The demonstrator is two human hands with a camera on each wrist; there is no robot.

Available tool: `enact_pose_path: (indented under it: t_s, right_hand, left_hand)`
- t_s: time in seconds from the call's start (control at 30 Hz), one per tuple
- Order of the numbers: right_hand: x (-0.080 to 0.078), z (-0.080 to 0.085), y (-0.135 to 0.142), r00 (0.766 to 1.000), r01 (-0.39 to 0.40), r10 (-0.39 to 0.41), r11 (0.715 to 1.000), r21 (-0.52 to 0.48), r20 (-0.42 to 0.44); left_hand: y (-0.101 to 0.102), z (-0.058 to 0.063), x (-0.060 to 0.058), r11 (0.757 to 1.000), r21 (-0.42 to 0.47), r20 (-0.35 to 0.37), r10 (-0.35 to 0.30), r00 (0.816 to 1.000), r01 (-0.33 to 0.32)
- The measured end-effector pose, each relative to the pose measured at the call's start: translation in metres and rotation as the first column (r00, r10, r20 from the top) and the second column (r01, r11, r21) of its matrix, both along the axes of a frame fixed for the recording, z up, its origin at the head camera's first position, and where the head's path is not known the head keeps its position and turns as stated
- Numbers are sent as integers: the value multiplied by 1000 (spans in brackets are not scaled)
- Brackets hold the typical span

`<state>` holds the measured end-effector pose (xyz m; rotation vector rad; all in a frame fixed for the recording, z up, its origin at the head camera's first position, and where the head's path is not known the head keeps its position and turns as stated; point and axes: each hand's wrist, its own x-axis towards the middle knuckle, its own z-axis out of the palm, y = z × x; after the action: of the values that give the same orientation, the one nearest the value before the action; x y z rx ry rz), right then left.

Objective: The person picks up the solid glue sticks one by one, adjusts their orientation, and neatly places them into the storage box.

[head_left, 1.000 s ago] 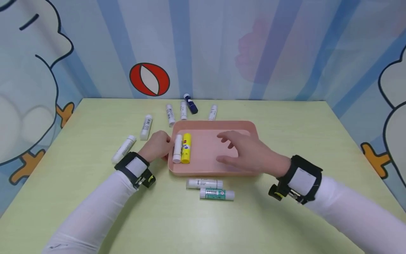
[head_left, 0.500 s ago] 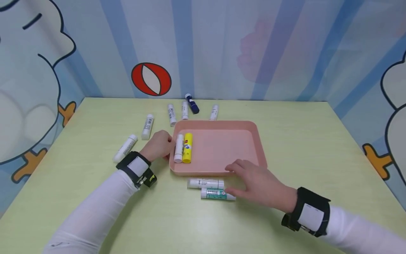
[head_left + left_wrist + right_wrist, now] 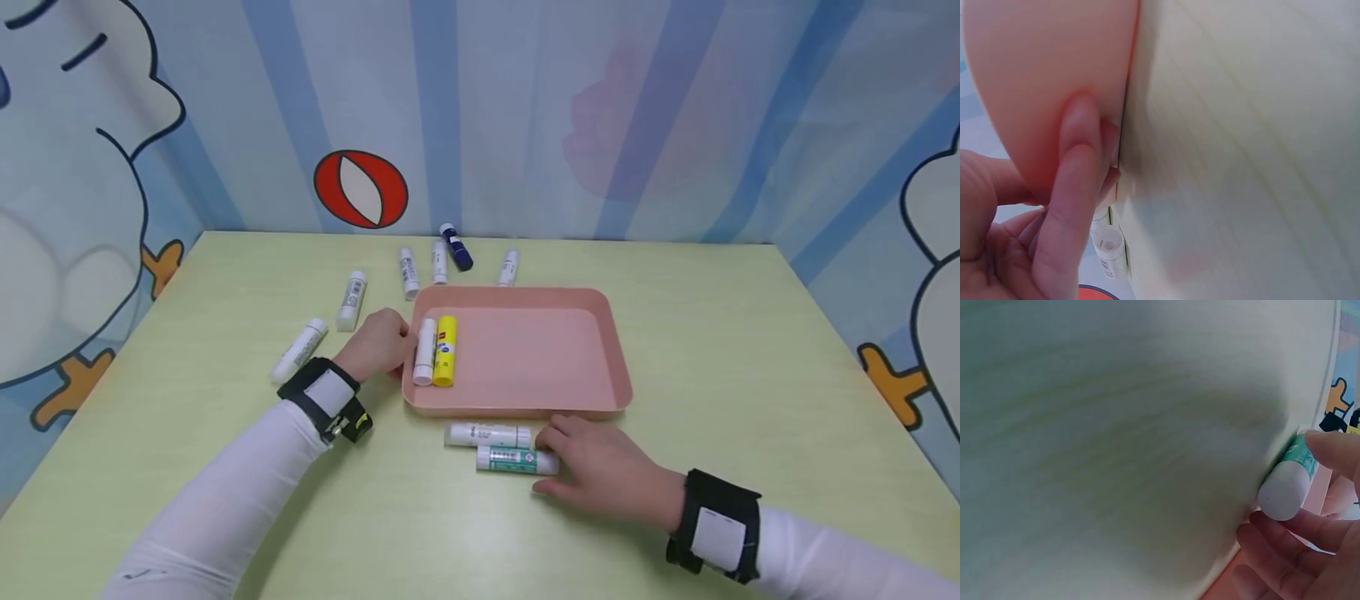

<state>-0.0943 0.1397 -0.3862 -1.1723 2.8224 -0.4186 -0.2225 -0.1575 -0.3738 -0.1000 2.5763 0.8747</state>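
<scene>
My left hand (image 3: 378, 343) grips the left edge of a pink tray (image 3: 540, 354), its thumb (image 3: 1079, 125) against the tray's outer wall in the left wrist view. Inside the tray, at its left end, a white glue stick (image 3: 424, 352) and a yellow glue stick (image 3: 445, 352) lie side by side. In front of the tray my right hand (image 3: 611, 471) straddles the right end of a green-labelled glue stick (image 3: 513, 460), fingers on the far side and thumb on the near side. In the head view a small gap shows between thumb and stick. Another white glue stick (image 3: 487, 435) lies just behind it.
Left of the tray lie two white glue sticks (image 3: 299, 350) (image 3: 352, 301). Behind it are several more white ones (image 3: 408, 273) and a dark blue one (image 3: 456, 247). A printed curtain (image 3: 510, 117) stands at the back of the pale table (image 3: 697, 333).
My right hand has left the space over the tray and come down toward me to the green-labelled glue stick. The left hand keeps its hold on the tray.
</scene>
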Motion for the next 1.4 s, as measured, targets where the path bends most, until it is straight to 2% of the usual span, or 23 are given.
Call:
enact_pose_path:
  t_s: [0.5, 0.67, 0.77, 0.83, 0.87, 0.93, 1.03, 1.13, 1.23, 1.33, 1.37, 1.4]
  right_hand:
    - [-3, -6, 0, 998, -41, 40, 999, -34, -41]
    - [-3, 0, 4, 994, -67, 64, 997, -27, -84]
    - [-5, 12, 7, 991, -69, 65, 997, -31, -113]
    - [-9, 21, 9, 990, -60, 54, 997, -41, -133]
    - [-11, 26, 11, 989, -53, 47, 998, -42, -142]
    - [-15, 35, 13, 984, -43, 36, 998, -37, -174]
    - [-25, 45, 16, 973, -29, 24, 999, -18, -230]
    - [-34, 52, 17, 961, -22, 18, 1000, -11, -275]
    - [-41, 57, 16, 955, -28, 20, 999, -23, -296]
    - [-45, 61, 14, 946, -44, 34, 999, -23, -321]
    - [-46, 62, 14, 943, -48, 38, 999, -20, -330]
    - [-46, 63, 13, 941, -50, 41, 999, -17, -337]
  left_hand:
    - [4, 5, 3, 1000, -18, -26, -23, 999, 22]
    - [-1, 4, 0, 999, -2, -20, -55, 998, 55]
    - [-5, 11, 1, 997, -44, -67, -71, 995, 68]
    - [-6, 19, 4, 990, -120, -159, -97, 982, 79]
    - [-6, 23, 6, 983, -163, -219, -119, 968, 84]
    - [-4, 30, 11, 968, -234, -341, -174, 924, 96]
    - [4, 39, 22, 947, -279, -465, -279, 840, 161]
    - [15, 43, 36, 920, -258, -514, -389, 764, 295]
    - [26, 42, 48, 860, -283, -549, -508, 663, 425]
    - [36, 42, 59, 801, -316, -580, -587, 565, 509]
    - [38, 42, 61, 783, -325, -585, -607, 538, 530]
    - [41, 43, 64, 768, -325, -587, -621, 519, 552]
